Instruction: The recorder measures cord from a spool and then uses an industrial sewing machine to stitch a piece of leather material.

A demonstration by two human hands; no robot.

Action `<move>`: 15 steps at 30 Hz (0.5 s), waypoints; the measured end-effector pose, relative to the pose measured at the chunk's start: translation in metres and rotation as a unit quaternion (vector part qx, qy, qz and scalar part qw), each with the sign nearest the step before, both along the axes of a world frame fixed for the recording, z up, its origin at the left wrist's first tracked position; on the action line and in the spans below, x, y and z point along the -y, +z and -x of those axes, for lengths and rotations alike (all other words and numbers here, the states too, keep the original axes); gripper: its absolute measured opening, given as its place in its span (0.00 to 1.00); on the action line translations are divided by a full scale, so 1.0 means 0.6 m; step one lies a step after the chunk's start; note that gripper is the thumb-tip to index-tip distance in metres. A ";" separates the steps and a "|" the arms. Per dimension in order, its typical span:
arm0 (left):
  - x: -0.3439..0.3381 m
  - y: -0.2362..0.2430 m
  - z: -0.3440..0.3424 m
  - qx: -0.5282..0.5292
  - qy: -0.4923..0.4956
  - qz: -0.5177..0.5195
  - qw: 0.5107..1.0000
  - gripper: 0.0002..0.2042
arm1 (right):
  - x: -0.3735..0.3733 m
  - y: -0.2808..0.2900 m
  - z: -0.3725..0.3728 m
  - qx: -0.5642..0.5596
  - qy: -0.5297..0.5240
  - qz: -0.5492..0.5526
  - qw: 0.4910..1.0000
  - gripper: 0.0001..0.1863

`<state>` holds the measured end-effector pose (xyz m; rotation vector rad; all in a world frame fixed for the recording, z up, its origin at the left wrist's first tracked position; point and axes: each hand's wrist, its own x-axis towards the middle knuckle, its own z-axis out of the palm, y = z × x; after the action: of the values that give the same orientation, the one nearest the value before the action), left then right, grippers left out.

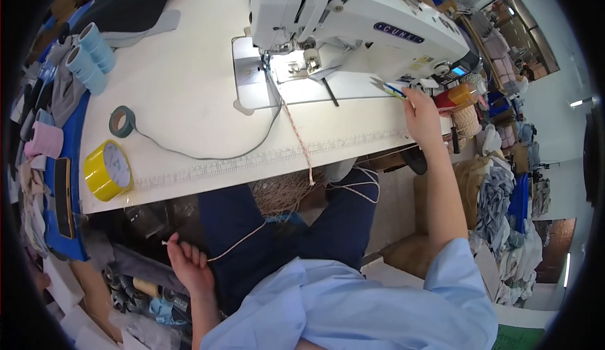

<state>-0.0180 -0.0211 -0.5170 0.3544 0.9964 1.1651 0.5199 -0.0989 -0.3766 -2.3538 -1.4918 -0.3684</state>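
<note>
My left hand (189, 265) is closed around a thin beige cord (242, 241), low to the left of my lap. A short end of it pokes out beyond my fingers. The cord runs to a tangled beige bundle (283, 193) between my knees. At the right of the sewing table, my right hand (421, 116) grips slim blue and yellow-green thread snips (394, 90), pointing left. From the white sewing machine's (359, 22) needle area, an orange-and-white cord (296, 134) hangs over the front edge. Grey tape (233, 156) curves from there to its roll (122, 122).
The white table (195, 85) has a printed ruler along its front. A yellow tape roll (108, 170) stands at its left corner, with light-blue thread cones (91, 58) behind. A phone (63, 198) lies on the blue side surface. An orange-red bottle (457, 98) is beside my right hand.
</note>
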 end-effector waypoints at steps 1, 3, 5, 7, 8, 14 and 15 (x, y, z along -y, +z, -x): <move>0.001 -0.002 -0.003 -0.004 0.010 0.009 1.000 0.12 | -0.006 -0.013 -0.012 0.033 0.022 -0.006 0.999 0.14; 0.004 0.008 -0.003 -0.001 0.044 0.037 0.998 0.10 | -0.032 -0.038 -0.022 0.052 0.067 0.023 0.996 0.17; 0.000 0.008 -0.003 0.059 0.056 0.061 0.995 0.10 | -0.042 -0.053 -0.037 0.042 0.021 0.137 0.989 0.19; -0.007 -0.005 0.000 0.122 0.044 0.058 0.990 0.07 | -0.029 -0.064 -0.058 0.068 0.044 0.087 0.993 0.18; -0.011 0.001 -0.006 0.132 0.063 0.082 0.986 0.06 | -0.035 -0.042 -0.035 0.037 -0.012 0.156 0.987 0.18; -0.026 0.038 -0.020 0.153 0.085 0.078 0.981 0.13 | -0.023 -0.046 -0.039 0.069 0.033 0.124 0.989 0.14; -0.032 0.041 -0.019 0.152 0.091 0.070 0.982 0.16 | -0.027 -0.035 -0.022 -0.021 0.024 0.112 0.993 0.11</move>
<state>-0.0068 -0.0019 -0.4927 -0.0280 0.8472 1.2613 0.5334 -0.0830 -0.3976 -2.4718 -1.6425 -0.1439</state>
